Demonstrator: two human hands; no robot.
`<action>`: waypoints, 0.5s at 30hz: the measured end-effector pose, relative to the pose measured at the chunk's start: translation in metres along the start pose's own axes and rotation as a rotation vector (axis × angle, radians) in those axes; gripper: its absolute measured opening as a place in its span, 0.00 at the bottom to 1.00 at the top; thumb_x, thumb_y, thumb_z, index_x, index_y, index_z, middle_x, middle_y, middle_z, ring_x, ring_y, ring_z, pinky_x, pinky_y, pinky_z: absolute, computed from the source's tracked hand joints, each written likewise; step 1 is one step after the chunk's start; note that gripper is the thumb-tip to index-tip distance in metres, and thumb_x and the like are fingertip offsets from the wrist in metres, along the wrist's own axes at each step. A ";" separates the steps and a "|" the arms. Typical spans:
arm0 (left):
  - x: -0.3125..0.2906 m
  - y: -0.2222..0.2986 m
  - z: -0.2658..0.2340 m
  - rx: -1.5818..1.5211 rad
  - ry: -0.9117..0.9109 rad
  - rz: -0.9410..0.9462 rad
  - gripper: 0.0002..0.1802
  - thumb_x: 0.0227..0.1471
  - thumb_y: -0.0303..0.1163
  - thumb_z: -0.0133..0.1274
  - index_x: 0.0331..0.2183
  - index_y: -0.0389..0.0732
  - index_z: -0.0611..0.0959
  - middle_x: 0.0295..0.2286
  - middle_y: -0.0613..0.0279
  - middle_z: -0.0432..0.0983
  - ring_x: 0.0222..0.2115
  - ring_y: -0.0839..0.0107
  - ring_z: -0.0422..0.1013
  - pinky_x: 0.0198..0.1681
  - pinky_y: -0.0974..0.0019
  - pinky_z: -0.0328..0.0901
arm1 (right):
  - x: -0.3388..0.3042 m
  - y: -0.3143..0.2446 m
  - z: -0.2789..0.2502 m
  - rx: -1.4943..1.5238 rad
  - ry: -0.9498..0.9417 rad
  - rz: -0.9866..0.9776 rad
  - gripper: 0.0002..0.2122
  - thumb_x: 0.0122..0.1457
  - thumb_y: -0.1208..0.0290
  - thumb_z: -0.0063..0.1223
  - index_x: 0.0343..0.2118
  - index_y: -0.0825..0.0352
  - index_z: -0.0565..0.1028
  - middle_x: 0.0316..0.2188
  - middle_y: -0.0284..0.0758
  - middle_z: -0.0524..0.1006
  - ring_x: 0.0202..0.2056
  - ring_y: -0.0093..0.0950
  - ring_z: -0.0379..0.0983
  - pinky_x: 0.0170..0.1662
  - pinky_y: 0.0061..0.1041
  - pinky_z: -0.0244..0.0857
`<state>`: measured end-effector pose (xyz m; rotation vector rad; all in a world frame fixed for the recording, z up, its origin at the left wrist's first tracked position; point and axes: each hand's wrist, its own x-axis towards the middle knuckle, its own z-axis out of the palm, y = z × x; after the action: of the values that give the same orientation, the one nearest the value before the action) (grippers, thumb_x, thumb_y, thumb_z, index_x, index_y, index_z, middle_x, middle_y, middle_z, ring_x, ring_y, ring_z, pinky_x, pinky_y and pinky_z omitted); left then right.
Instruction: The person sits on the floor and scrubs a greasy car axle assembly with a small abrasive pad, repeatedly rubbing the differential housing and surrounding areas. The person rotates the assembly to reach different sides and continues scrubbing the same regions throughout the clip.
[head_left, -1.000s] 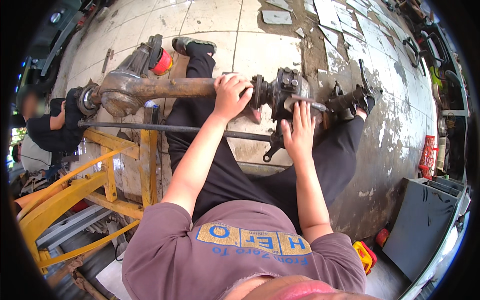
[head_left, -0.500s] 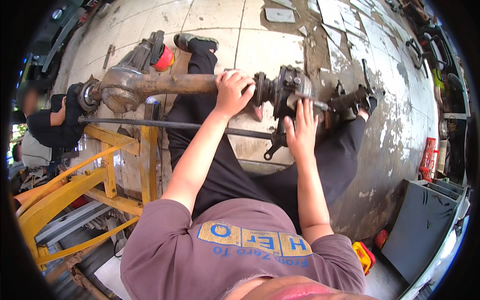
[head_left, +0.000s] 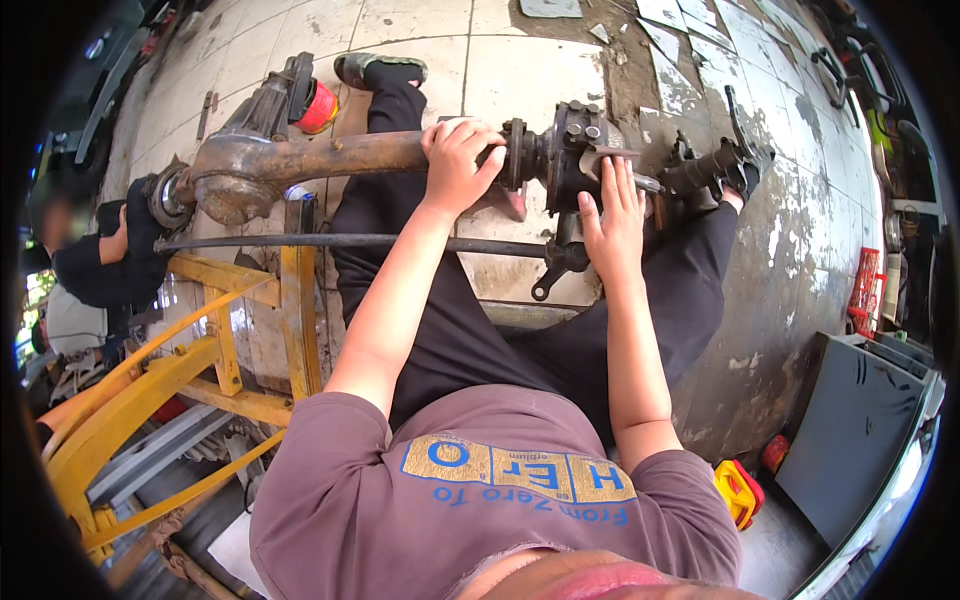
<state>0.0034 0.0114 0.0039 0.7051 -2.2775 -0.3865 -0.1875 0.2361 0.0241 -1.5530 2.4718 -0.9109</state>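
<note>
1. An axle housing [head_left: 340,155] lies crosswise at the far centre, its bulging middle toward the left and its tube running right, over the person's outstretched left leg.
2. The left hand [head_left: 462,165] lies over the tube's right end, fingers bent across the top; their tips are partly hidden, so whether they grasp it firmly cannot be told.
3. The right hand [head_left: 613,225] is unclenched, thumb apart and fingers straight, laid at the near right side of the bolted hub [head_left: 575,150].
4. A thin dark rod [head_left: 380,242] runs left to right on the near side of the housing.
5. A yellow frame [head_left: 298,330] stands at the left, with a co-worker [head_left: 85,255] beyond its left end.
6. A red can [head_left: 318,107] sits just beyond the housing.
</note>
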 end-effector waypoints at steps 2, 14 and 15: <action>0.001 -0.006 0.002 0.009 0.003 0.008 0.08 0.61 0.43 0.64 0.38 0.52 0.92 0.44 0.71 0.87 0.56 0.62 0.76 0.67 0.47 0.56 | -0.005 -0.004 0.000 -0.008 -0.022 0.009 0.35 0.77 0.50 0.55 0.78 0.68 0.65 0.81 0.49 0.62 0.82 0.50 0.53 0.79 0.68 0.46; -0.006 -0.002 0.004 0.002 -0.043 -0.023 0.08 0.59 0.44 0.65 0.37 0.54 0.92 0.44 0.71 0.86 0.59 0.62 0.76 0.69 0.47 0.54 | -0.042 -0.005 0.008 -0.059 -0.047 0.013 0.37 0.75 0.50 0.57 0.78 0.69 0.65 0.81 0.52 0.59 0.82 0.51 0.53 0.78 0.68 0.46; -0.007 -0.002 0.004 0.007 -0.016 0.024 0.07 0.58 0.42 0.66 0.37 0.52 0.92 0.44 0.71 0.87 0.55 0.64 0.77 0.67 0.49 0.57 | -0.045 -0.004 0.010 -0.061 -0.052 0.028 0.37 0.75 0.50 0.58 0.78 0.69 0.65 0.81 0.51 0.59 0.82 0.51 0.53 0.78 0.69 0.46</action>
<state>0.0061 0.0142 -0.0035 0.6806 -2.3011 -0.3738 -0.1589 0.2681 0.0078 -1.5360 2.5012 -0.7880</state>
